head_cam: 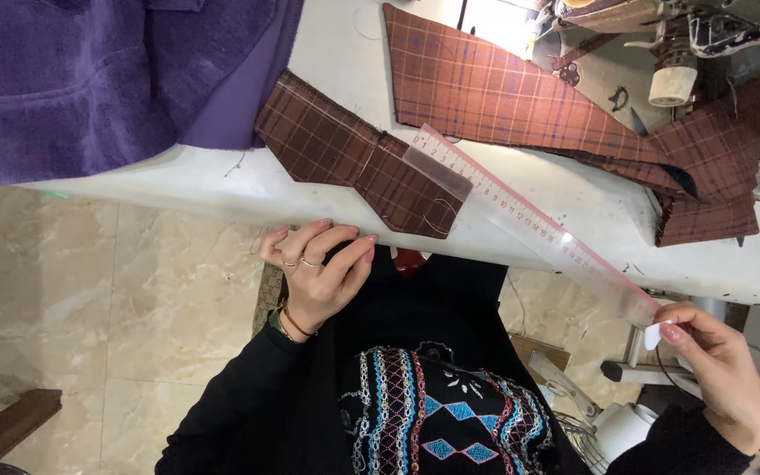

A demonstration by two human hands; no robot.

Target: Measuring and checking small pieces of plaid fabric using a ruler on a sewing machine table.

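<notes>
The right hand (721,374) pinches what looks like white chalk (653,335) beside the clear ruler (521,215), which lies across brown plaid fabric (358,163) on the worktop (222,189); the left hand (318,271), grip loose and empty, rests at its edge.

Ruler (529,215) lies on table (248,189), overlapping small fabric piece (354,163); larger piece (503,97) behind ruler; sewing machine (688,35) right-rear.

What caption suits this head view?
Right hand holds clear ruler over brown plaid fabric; left hand rests at table edge.
</notes>
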